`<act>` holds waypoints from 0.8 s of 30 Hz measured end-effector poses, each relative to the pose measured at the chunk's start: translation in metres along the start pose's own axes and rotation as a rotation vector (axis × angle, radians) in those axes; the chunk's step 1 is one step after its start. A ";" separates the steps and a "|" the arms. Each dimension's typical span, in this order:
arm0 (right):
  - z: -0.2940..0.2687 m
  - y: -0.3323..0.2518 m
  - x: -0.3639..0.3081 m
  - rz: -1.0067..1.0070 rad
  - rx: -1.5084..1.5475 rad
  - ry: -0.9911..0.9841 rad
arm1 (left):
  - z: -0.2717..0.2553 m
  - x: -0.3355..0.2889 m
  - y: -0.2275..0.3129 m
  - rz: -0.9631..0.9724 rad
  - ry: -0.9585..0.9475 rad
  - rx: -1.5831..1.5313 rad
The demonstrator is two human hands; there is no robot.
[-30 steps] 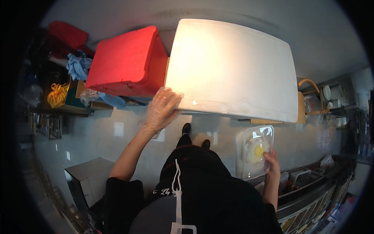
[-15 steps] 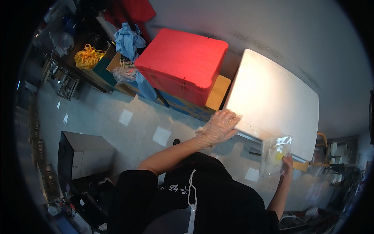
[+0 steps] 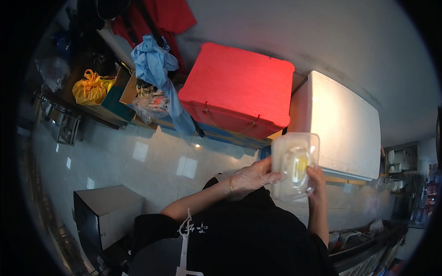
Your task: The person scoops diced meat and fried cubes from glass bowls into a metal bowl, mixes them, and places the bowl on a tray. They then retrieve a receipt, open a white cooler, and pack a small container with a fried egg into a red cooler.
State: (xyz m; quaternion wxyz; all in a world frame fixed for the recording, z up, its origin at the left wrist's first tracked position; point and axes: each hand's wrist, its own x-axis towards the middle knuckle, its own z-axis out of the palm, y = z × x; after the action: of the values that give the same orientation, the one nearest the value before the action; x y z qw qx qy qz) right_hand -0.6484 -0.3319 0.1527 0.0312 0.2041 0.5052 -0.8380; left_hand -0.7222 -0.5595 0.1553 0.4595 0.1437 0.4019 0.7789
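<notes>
A clear plastic food container (image 3: 283,184) is held upright in front of me, its lid facing up toward me. Something pale with a yellow patch shows inside it. My right hand (image 3: 316,181) grips its right side, thumb over the front. On the opposite side my left hand (image 3: 255,175), in a thin see-through plastic glove, has its thumb along the front edge and its fingers partly hidden behind the container. Just beyond the container stands a large white box (image 3: 345,124) with a smooth lid, and neither hand touches it.
Left of the white box sits a red box (image 3: 239,87) on cartons. Farther left are a blue cloth (image 3: 153,60), an open carton with plastic-wrapped goods, and a yellow plastic bag (image 3: 92,87). A grey cabinet (image 3: 117,211) stands on the tiled floor (image 3: 161,165) at lower left.
My left hand has left the white box's near corner and come to the container. My right hand has brought the container left and closer to my middle. The view has shifted.
</notes>
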 end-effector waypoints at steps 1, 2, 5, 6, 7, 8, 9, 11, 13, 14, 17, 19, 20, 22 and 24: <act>0.023 0.008 0.014 0.040 -0.018 -0.060 | -0.002 -0.008 0.004 -0.005 0.140 0.049; 0.045 0.018 0.028 0.044 0.015 -0.119 | -0.010 -0.014 0.010 -0.052 0.251 0.016; 0.085 0.035 0.054 0.109 -0.148 -0.217 | -0.041 -0.033 0.021 -0.043 0.515 -0.085; 0.092 0.040 0.063 0.127 -0.154 -0.297 | -0.051 -0.038 0.021 0.009 0.542 -0.094; 0.095 0.043 0.073 0.164 -0.114 -0.280 | -0.060 -0.043 0.019 0.065 0.573 -0.117; 0.096 0.047 0.086 0.185 -0.039 -0.303 | -0.071 -0.046 0.019 0.125 0.605 -0.138; 0.095 0.052 0.097 0.197 0.055 -0.362 | -0.084 -0.047 0.019 0.154 0.611 -0.208; 0.086 0.056 0.119 0.265 0.073 -0.251 | -0.105 -0.051 0.019 0.176 0.686 -0.314; 0.078 0.062 0.137 0.282 0.041 -0.023 | -0.124 -0.051 0.023 0.260 0.721 -0.349; 0.076 0.063 0.143 0.231 0.038 -0.107 | -0.133 -0.050 0.027 0.289 0.745 -0.336; 0.080 0.058 0.149 0.101 0.005 -0.065 | -0.149 -0.049 0.051 0.378 0.758 -0.301; 0.088 0.040 0.154 -0.058 -0.040 -0.135 | -0.150 -0.045 0.074 0.438 0.730 -0.285; 0.093 0.027 0.158 -0.117 -0.071 -0.149 | -0.149 -0.040 0.087 0.478 0.692 -0.273; 0.103 0.003 0.163 -0.170 -0.093 -0.176 | -0.144 -0.030 0.117 0.547 0.631 -0.252; 0.109 -0.017 0.171 -0.245 -0.161 -0.216 | -0.136 -0.020 0.146 0.576 0.611 -0.209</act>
State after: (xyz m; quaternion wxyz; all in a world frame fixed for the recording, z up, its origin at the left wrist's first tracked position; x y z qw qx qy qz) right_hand -0.8427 -0.3913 0.1477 -0.0006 0.0467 0.5855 -0.8094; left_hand -0.8801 -0.6801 0.1824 0.0952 -0.0347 0.3818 0.9187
